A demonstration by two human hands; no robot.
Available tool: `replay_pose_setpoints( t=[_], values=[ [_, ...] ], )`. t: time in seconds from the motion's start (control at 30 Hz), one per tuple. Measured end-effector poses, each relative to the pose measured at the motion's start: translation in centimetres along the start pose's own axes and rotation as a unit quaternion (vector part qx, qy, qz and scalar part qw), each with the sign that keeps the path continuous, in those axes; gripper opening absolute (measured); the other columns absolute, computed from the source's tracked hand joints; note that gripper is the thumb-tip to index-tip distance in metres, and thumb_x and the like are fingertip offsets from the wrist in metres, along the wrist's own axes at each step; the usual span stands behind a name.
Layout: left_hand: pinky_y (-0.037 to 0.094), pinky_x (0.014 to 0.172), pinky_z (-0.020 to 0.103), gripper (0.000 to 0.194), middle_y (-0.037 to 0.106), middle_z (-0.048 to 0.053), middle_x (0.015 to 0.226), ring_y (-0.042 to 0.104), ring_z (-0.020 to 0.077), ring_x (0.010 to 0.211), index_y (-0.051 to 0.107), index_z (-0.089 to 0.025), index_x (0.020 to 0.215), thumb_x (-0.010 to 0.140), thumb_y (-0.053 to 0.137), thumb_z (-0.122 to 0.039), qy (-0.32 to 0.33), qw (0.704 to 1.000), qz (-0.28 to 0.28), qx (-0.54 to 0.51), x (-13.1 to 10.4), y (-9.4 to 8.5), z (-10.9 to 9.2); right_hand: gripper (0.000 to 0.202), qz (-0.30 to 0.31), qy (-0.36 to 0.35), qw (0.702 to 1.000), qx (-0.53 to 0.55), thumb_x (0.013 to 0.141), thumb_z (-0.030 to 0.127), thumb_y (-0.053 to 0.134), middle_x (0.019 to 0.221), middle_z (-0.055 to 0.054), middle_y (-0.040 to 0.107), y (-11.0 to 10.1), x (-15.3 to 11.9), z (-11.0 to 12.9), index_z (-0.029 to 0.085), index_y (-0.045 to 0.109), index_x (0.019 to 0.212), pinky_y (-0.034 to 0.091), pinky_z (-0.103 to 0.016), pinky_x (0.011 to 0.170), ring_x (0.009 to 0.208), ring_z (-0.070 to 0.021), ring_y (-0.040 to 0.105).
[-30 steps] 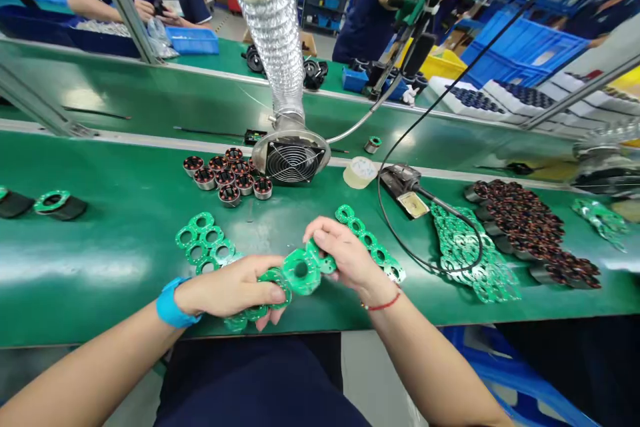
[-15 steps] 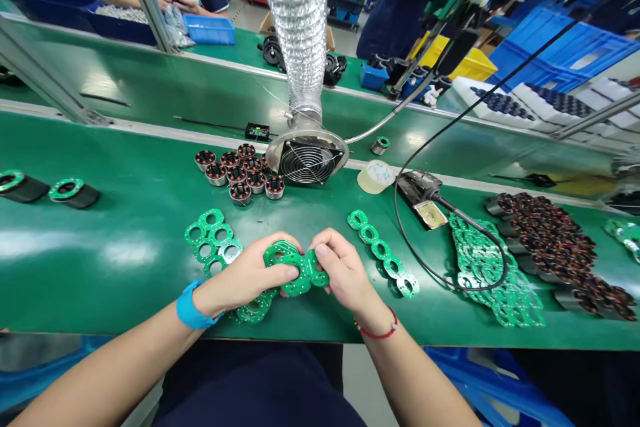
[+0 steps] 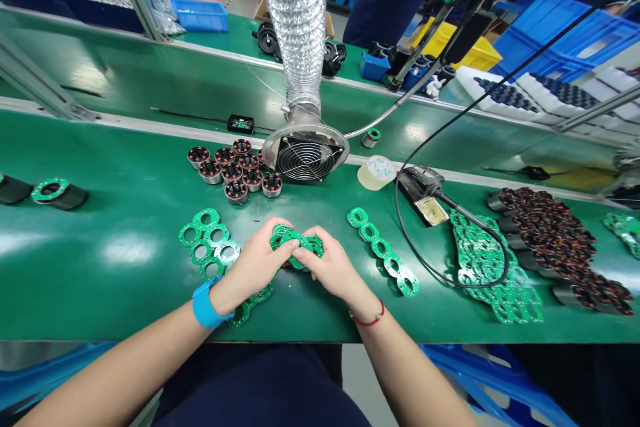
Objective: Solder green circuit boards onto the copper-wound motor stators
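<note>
Compared with half a second ago, the two hands are closer together in the middle of the frame: the left hand (image 3: pixel 263 259) and the right hand (image 3: pixel 327 265) now nearly meet at the thumbs, both pinching one bunch of green rings (image 3: pixel 285 235), where before the right hand held one ring's end out to the side. How many rings are in the bunch cannot be told. Just right of centre, a strip of five joined rings (image 3: pixel 375 240) lies on the table (image 3: pixel 125 300) as before. Left of centre, six rings of a flat cluster (image 3: pixel 204 241) show, with more partly hidden by the left wrist. About ten metal coils (image 3: pixel 233 173) stand above them, beside one fan (image 3: pixel 307 160). Two dark cylinders (image 3: pixel 63 197) with green tops lie at the far left; one round tub (image 3: pixel 375 175) sits right of the fan.
</note>
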State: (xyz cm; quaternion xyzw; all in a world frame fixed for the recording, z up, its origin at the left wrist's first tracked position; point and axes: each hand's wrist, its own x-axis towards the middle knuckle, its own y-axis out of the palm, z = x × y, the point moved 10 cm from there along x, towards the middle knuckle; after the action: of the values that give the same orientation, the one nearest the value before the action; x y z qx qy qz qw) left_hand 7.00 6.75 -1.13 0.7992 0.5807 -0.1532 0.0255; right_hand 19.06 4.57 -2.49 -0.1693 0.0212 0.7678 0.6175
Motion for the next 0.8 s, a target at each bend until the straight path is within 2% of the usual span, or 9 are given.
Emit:
replay_pose_setpoints(
  t=[0.07,0.13,0.23,0.37,0.53,0.63,0.7,0.73,0.8],
  values=[
    [0.049,0.060,0.027,0.026,0.060,-0.003,0.071,0.059,0.0142,0.061,0.056,-0.018,0.096,0.085,0.061,-0.041,-0.019,0.999,0.017,-0.043,0.1,0.0,0.5,0.034,0.030,-0.003,0.991,-0.127,0.087,0.056,0.057,0.060,0.009,0.052,-0.6,1.2,0.6,0.023,0.051,0.093,0.036,-0.020,0.041,0.044,-0.0080,0.045],
    [0.048,0.058,0.027,0.032,0.061,-0.002,0.071,0.058,0.0135,0.057,0.055,-0.017,0.097,0.088,0.057,-0.048,-0.047,0.995,-0.001,-0.092,-0.1,-1.0,0.9,0.029,0.024,-0.012,0.969,-0.247,0.093,0.050,0.050,0.065,0.007,0.056,-2.0,3.3,1.3,0.022,0.051,0.097,0.040,-0.022,0.047,0.050,-0.0100,0.051],
    [0.045,0.054,0.026,0.035,0.065,0.000,0.079,0.058,0.0118,0.055,0.053,-0.017,0.106,0.088,0.057,-0.048,-0.093,0.987,-0.054,-0.122,-0.8,-2.9,1.4,0.024,0.030,-0.020,0.937,-0.347,0.089,0.043,0.062,0.067,0.004,0.060,-3.4,7.1,2.3,0.021,0.054,0.093,0.041,-0.024,0.058,0.061,-0.0139,0.057],
    [0.047,0.059,0.028,0.038,0.066,-0.001,0.077,0.058,0.0128,0.055,0.051,-0.017,0.112,0.085,0.059,-0.042,-0.125,0.983,-0.019,-0.131,-1.7,-2.7,1.5,0.036,0.043,-0.030,0.880,-0.473,0.084,0.044,0.073,0.081,-0.007,0.070,-3.3,10.6,3.4,0.018,0.059,0.104,0.042,-0.028,0.067,0.079,-0.0230,0.066],
    [0.049,0.081,0.040,0.063,0.063,-0.005,0.062,0.065,0.0203,0.065,0.034,-0.014,0.137,0.083,0.057,-0.038,-0.138,0.981,0.063,-0.120,-2.4,-1.2,1.8,0.054,0.002,-0.028,0.814,-0.580,0.092,0.056,0.057,0.107,-0.021,0.071,-4.3,9.3,4.7,0.012,0.054,0.125,0.046,-0.036,0.075,0.097,-0.0343,0.069],
    [0.044,0.096,0.044,0.075,0.062,-0.006,0.060,0.068,0.0229,0.079,0.022,-0.012,0.146,0.082,0.054,-0.033,-0.133,0.980,0.105,-0.105,-2.3,-0.2,1.6,0.043,-0.094,-0.032,0.787,-0.609,0.098,0.048,0.050,0.119,-0.020,0.067,-6.2,6.7,6.5,0.014,0.056,0.124,0.048,-0.036,0.077,0.102,-0.0326,0.068],
    [0.040,0.102,0.044,0.081,0.061,-0.006,0.059,0.068,0.0223,0.084,0.015,-0.011,0.150,0.080,0.053,-0.027,-0.118,0.980,0.132,-0.087,-2.0,0.7,1.2,0.029,-0.116,-0.056,0.821,-0.556,0.099,0.041,0.048,0.108,-0.013,0.070,-5.8,4.8,7.1,0.017,0.063,0.109,0.048,-0.032,0.076,0.097,-0.0264,0.069],
    [0.040,0.101,0.044,0.085,0.061,-0.007,0.058,0.067,0.0217,0.083,0.012,-0.011,0.151,0.079,0.054,-0.023,-0.111,0.980,0.148,-0.074,-1.9,1.3,1.1,0.025,-0.087,-0.071,0.860,-0.498,0.099,0.037,0.047,0.098,-0.009,0.072,-4.7,4.1,6.9,0.019,0.063,0.101,0.047,-0.030,0.074,0.090,-0.0226,0.069],
    [0.045,0.093,0.044,0.092,0.059,-0.008,0.059,0.066,0.0205,0.073,0.005,-0.012,0.153,0.076,0.055,-0.018,-0.110,0.977,0.178,-0.052,-1.7,2.4,1.0,0.020,0.035,-0.092,0.935,-0.342,0.099,0.035,0.047,0.075,0.000,0.069,-1.0,2.8,5.9,0.022,0.061,0.094,0.045,-0.026,0.066,0.071,-0.0161,0.065]
  ],
)
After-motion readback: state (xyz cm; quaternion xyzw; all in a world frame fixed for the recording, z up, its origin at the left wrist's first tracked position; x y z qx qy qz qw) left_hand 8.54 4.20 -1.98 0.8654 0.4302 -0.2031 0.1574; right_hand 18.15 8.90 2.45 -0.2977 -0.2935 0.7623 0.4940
